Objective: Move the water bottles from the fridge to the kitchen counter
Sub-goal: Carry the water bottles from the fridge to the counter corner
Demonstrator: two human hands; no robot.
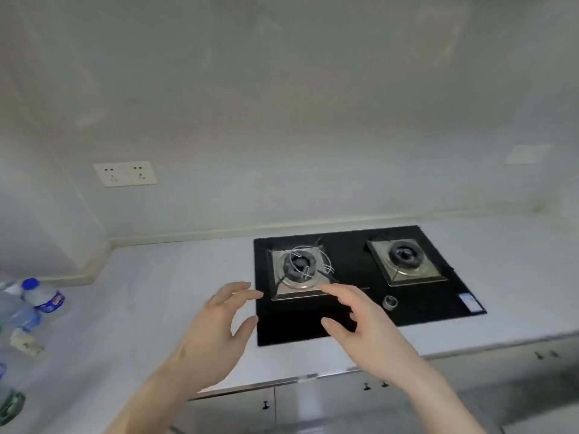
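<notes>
A clear water bottle (42,296) with a blue cap and blue label is on the pale kitchen counter (150,292) at the far left edge of view, beside another clear bottle (15,311) that is partly cut off. My left hand (216,327) hovers over the counter near the stove's left edge, fingers spread and holding nothing. My right hand (363,327) hovers over the front of the stove, fingers also spread and empty. The fridge is out of view.
A black two-burner gas stove (354,311) is set into the counter, with a knob (390,302) near its front. A double wall socket (125,173) sits on the back wall. Cabinet doors (313,405) run below the counter edge. A dark green object (11,405) lies at the lower left.
</notes>
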